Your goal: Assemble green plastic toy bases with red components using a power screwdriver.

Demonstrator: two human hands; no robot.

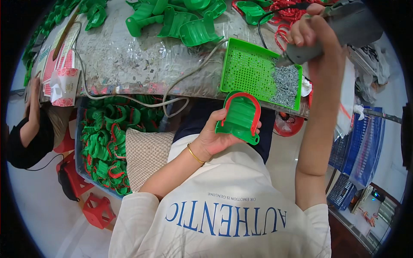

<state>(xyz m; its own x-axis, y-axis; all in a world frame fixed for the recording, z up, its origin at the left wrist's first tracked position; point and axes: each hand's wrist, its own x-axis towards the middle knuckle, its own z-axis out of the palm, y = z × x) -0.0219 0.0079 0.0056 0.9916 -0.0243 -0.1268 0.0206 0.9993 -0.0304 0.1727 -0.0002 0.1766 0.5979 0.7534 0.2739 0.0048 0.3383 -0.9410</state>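
Note:
My left hand (215, 131) is closed around a green curved plastic piece (241, 114) with a red U-shaped strip along its edge, held in front of my lap. My right hand (316, 36) is raised over the bench, wrapped round a dark grey power screwdriver (355, 26). The tool's narrow end points down-left, above the right side of a shallow green tray (226, 66). Many small silver screws (286, 84) are heaped at that side, and the tray's perforated left part holds few or none. Whether a screw sits on the tool's tip cannot be made out.
More green pieces (198, 30) lie along the bench's (129, 60) far side, with red strips (288, 17) farther right. A grey cable (172, 92) crosses the bench. Left of me stands a blue bin (79, 146) of green-and-red pieces. Another person (28, 142) sits far left.

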